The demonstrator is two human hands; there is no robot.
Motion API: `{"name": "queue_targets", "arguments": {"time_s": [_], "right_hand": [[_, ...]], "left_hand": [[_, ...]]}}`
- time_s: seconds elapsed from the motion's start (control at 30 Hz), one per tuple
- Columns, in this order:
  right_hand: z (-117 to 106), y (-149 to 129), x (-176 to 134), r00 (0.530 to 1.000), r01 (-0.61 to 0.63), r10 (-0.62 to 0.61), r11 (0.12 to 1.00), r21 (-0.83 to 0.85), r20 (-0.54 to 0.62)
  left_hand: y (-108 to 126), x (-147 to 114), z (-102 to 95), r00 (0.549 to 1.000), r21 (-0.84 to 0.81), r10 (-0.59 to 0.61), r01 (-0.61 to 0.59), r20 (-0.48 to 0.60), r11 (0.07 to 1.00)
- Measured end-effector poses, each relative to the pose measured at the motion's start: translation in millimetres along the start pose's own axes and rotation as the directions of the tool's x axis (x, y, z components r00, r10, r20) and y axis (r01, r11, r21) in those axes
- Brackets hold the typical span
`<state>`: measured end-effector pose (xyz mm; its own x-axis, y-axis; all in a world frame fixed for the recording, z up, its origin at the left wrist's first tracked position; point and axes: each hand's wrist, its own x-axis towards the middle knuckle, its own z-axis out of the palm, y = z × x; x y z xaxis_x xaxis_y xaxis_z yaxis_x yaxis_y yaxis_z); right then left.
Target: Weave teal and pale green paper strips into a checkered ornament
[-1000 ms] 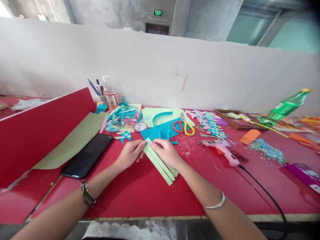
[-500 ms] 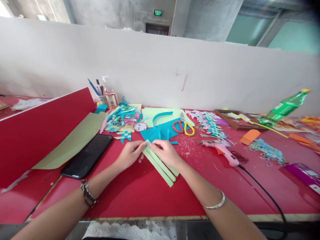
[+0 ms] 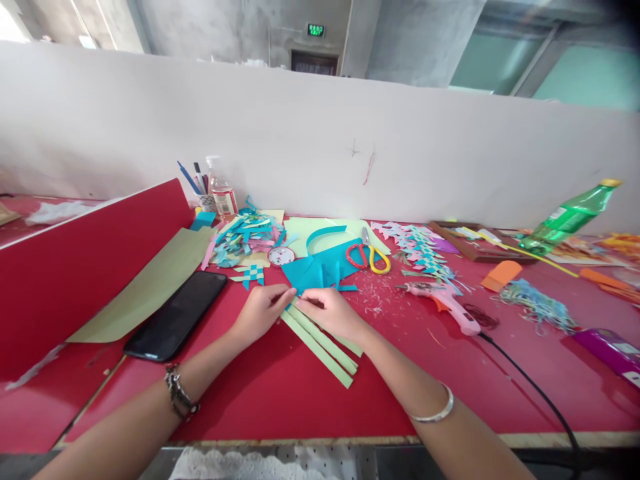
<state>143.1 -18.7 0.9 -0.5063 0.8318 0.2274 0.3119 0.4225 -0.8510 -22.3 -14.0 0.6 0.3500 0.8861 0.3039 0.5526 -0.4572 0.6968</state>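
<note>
My left hand [image 3: 263,311] is closed in a pinch at the upper end of several pale green paper strips [image 3: 320,348]. Close beside it, my right hand [image 3: 333,312] pinches the same end, thumb against the curled fingers. From the fingertips the strips fan down and to the right over the red table. A bit of blue shows at the pinched end, mostly hidden by the fingers. Just beyond my hands lie folded blue paper [image 3: 300,270] and scissors [image 3: 379,261] with one red and one yellow handle.
At left are a black phone [image 3: 176,317] and an olive sheet [image 3: 143,293]. Cut strips [image 3: 245,237] and a small woven piece [image 3: 253,274] lie behind. On the right are a pink glue gun [image 3: 445,303] with its black cord, woven pieces [image 3: 420,250] and a tilted green bottle [image 3: 567,220].
My fingers have come down slightly over the strips' upper end, covering more of it. The strips' loose ends have shifted a little lower and spread further apart.
</note>
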Motion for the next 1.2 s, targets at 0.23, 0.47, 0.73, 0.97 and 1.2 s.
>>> {"name": "queue_targets", "arguments": {"time_s": [0.23,0.47,0.73,0.97,1.2], "right_hand": [[-0.7,-1.4,1.4,1.0,-0.016,0.016,1.0,0.013,0.008],[-3.9,-0.8,1.0,0.997,-0.048,0.046,0.998,0.033,0.055],[-17.6,3.5,3.3,0.994,-0.081,0.084,0.996,0.043,-0.077],[-45.9,-16.4,2.5,0.953,-0.011,0.046,0.993,0.118,-0.299],[-51.6,-78.7,-17.0,0.967,0.065,-0.062,0.998,0.003,-0.246]], "left_hand": [[0.8,0.3,-0.7,0.998,0.035,-0.012,0.014,-0.055,0.999],[-2.5,2.2,-5.0,0.994,0.055,-0.032,0.039,-0.109,0.998],[-7.8,2.9,-7.4,0.991,0.033,-0.05,0.054,-0.123,0.998],[-8.1,3.2,-8.0,0.992,0.017,-0.043,0.045,-0.12,0.999],[-12.1,3.5,-7.5,0.991,0.006,-0.061,0.062,-0.122,0.998]]}}
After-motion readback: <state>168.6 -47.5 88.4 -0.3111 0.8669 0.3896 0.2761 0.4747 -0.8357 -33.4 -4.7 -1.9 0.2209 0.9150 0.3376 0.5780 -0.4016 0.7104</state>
